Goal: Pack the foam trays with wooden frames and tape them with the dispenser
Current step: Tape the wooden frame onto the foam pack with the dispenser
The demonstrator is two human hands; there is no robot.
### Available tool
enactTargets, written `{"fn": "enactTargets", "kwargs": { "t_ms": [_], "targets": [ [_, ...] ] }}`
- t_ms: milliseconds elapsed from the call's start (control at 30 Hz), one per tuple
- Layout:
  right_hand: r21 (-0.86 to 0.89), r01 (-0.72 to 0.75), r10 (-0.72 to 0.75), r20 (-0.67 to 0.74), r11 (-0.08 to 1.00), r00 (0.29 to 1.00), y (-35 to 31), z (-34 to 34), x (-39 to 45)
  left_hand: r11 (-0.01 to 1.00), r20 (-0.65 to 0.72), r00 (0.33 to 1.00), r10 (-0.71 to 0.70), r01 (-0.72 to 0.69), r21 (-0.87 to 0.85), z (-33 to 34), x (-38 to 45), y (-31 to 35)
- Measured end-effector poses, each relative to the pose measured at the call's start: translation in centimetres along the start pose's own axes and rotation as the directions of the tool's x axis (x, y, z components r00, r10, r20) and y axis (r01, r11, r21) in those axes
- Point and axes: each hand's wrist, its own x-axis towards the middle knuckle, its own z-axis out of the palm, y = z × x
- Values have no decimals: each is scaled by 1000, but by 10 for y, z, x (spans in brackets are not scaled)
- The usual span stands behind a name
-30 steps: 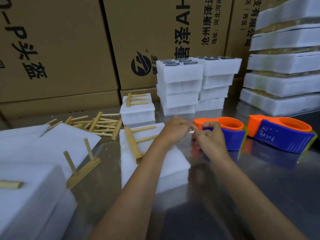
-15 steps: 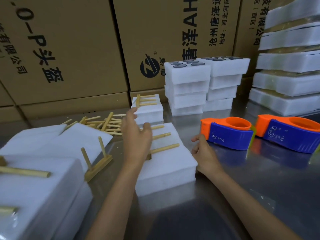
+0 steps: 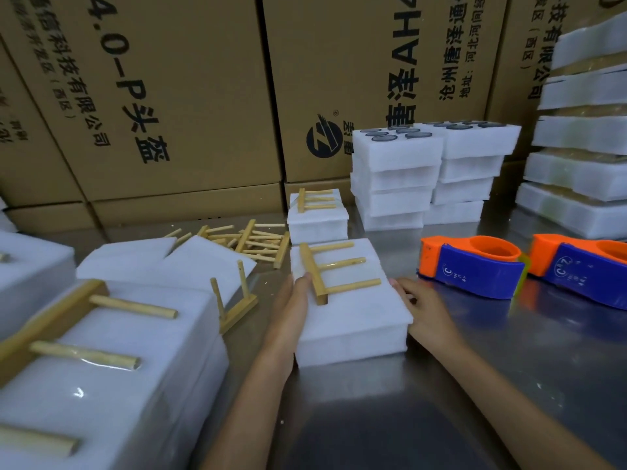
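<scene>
A white foam tray (image 3: 353, 317) lies on the steel table in front of me, with a wooden frame (image 3: 325, 271) taped flat on its top. My left hand (image 3: 291, 307) lies along the tray's left side, fingers straight against the foam. Against the tray's right side presses my right hand (image 3: 420, 308), fingers also fairly straight. An orange and blue tape dispenser (image 3: 475, 269) stands just right of the tray, and a second dispenser (image 3: 583, 266) sits further right.
A smaller packed tray (image 3: 317, 218) sits behind. Loose wooden frames (image 3: 251, 240) lie in a heap at the back left, one frame (image 3: 234, 300) stands upright. Packed trays (image 3: 101, 368) fill the near left. Foam stacks (image 3: 397, 178) and cardboard boxes (image 3: 169, 96) line the back.
My hands left the tape dispenser. The left hand swung over the tray and came down on its left side; the right hand moved onto its right side. The view shifted left.
</scene>
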Motion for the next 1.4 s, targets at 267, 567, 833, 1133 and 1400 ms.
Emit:
{"fn": "enactTargets", "kwargs": {
  "t_ms": [267,567,833,1133,1400],
  "targets": [
    [718,-219,213,100,660,972,-36,3,0,879,201,958,206,-91,-468,-17,1,2],
    [864,-341,204,282,370,937,-30,12,-8,856,321,923,211,-16,-517,-25,10,-14],
    [921,-358,121,342,154,932,-32,7,-2,646,320,908,269,76,-759,-7,-1,-16],
    [766,-357,81,374,535,924,-31,20,-5,751,280,916,289,-35,-660,15,-6,-19],
    [729,-395,229,323,559,919,-33,-57,15,758,297,948,117,108,-644,-35,11,-12]
  ]
}}
